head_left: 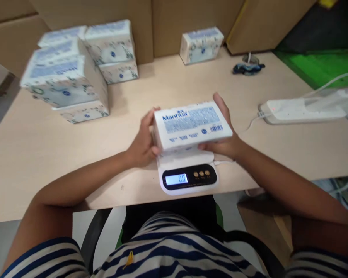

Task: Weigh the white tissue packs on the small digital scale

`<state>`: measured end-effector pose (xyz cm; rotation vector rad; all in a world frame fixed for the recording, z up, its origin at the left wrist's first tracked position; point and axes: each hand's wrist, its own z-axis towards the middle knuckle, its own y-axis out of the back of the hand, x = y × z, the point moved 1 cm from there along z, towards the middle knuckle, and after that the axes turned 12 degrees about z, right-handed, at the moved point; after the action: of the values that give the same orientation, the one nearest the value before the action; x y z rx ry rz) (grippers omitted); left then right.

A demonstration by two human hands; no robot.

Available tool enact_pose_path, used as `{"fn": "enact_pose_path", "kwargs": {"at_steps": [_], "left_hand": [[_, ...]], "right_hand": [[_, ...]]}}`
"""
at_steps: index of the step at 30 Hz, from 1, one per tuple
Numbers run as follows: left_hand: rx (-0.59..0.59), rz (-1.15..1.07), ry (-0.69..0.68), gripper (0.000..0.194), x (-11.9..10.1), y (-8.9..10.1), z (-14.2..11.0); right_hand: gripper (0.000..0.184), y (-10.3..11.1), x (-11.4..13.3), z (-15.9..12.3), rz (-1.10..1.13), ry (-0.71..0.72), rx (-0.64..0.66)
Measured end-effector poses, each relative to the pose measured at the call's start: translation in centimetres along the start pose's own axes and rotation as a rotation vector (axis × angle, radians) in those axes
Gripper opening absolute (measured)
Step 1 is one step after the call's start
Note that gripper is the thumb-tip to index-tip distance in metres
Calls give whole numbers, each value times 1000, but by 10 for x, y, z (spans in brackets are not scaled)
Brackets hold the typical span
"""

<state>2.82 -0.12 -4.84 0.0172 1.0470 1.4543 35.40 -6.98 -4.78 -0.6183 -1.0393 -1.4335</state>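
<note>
"How are the hands set?"
"Both are closed on one pack [193, 125], each gripping an end. The left hand [143, 141] has its fingers curled round the left end and its thumb by the near corner. The right hand [224, 135] has a finger up at the far corner and its thumb along the near lower edge."
"How wide is each one?"
"Only as spread as the pack's end demands."
"And where is the pack?"
"Over the scale [188, 170], printed face up, tilted a little. It hides most of the plate, so I cannot tell whether they touch. The display [176, 179] reads 0.0."
"What else is on the table [133, 104]?"
"Stacked packs [66, 92] at the far left, and a lone pack [203, 45] at the back, just in front of the cardboard [168, 31]. Right of that lies a small dark item [248, 68], too blurred to name. A power strip [301, 112] sits on the right."
"Anything in the way?"
"A white cable [224, 162] runs from the scale's right side, beneath the right forearm. The stacks stand well apart from the hands."
</note>
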Motion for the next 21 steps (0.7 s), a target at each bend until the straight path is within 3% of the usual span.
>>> {"fn": "enact_pose_path", "kwargs": {"at_steps": [3, 5, 7, 9, 13, 16, 21], "left_hand": [[30, 167, -131, 122, -8, 4, -3], [5, 247, -164, 123, -1, 12, 0], [-54, 305, -174, 125, 17, 25, 7], [-111, 368, -169, 126, 40, 40, 15], [-173, 511, -152, 113, 78, 63, 24], [-167, 571, -99, 103, 86, 64, 22], [-111, 659, -9, 100, 81, 54, 17]], "right_hand": [[159, -2, -5, -8, -102, 94, -80], [154, 0, -6, 4, -177, 188, -125], [147, -1, -6, 35, -224, 200, -162], [140, -8, -8, 79, -220, 90, -164], [138, -42, -21, 170, -237, -193, 30], [122, -73, -26, 217, -486, -279, 162], [98, -116, -22, 264, -718, -262, 228]]}}
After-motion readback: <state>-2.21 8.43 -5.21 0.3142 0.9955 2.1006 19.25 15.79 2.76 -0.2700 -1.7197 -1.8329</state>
